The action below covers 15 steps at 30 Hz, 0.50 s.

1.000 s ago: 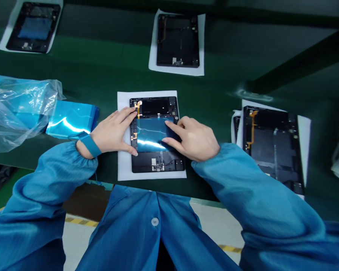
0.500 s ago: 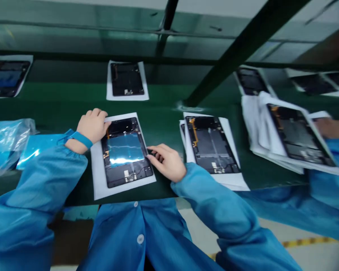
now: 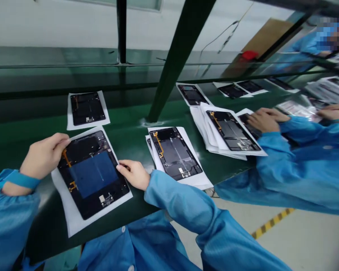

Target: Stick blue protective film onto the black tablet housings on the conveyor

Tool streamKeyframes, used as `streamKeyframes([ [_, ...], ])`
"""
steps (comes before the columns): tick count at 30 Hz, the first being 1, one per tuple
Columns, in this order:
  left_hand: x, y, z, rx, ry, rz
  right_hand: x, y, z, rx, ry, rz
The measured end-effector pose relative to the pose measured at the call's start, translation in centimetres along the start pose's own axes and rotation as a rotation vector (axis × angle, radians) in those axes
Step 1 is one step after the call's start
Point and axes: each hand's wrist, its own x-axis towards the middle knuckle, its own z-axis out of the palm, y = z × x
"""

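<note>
An open tablet housing [image 3: 83, 148] lies on a white sheet [image 3: 70, 220] in front of me, showing orange flex cables and a blue film [image 3: 94, 175] over its middle. My left hand [image 3: 46, 155] pinches its upper left edge, thumb on top and the other fingers partly hidden. On the opposite long side, my right hand [image 3: 135, 174] has thumb and fingers closed on the right edge. Whether the sheet is pinched along with it I cannot tell. Housing and sheet sit at a slant to the table edge.
To the right lie another housing on sheets [image 3: 176, 148] and a stack of sheets topped by a housing [image 3: 231, 130]. Further right, a co-worker's hands [image 3: 267, 119] touch a housing. A green post [image 3: 172, 64] rises behind the green table [image 3: 130, 120]. One more housing [image 3: 87, 109] lies behind mine.
My view has swung to the right, bringing the co-worker's hands into sight. My left hand now pinches the housing's upper left edge, and the film looks darker, without its bright glare.
</note>
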Motion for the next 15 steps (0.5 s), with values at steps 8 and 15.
streamKeyframes([
  [8,7.4,0.4,0.3,-0.288,0.266,-0.378,10.5,0.0,-4.0,0.018,0.24,0.061],
  [15,13.0,-3.1,6.9,-0.103,0.038,-0.823,25.0,1.3,-11.9,-0.183,0.45,0.369],
])
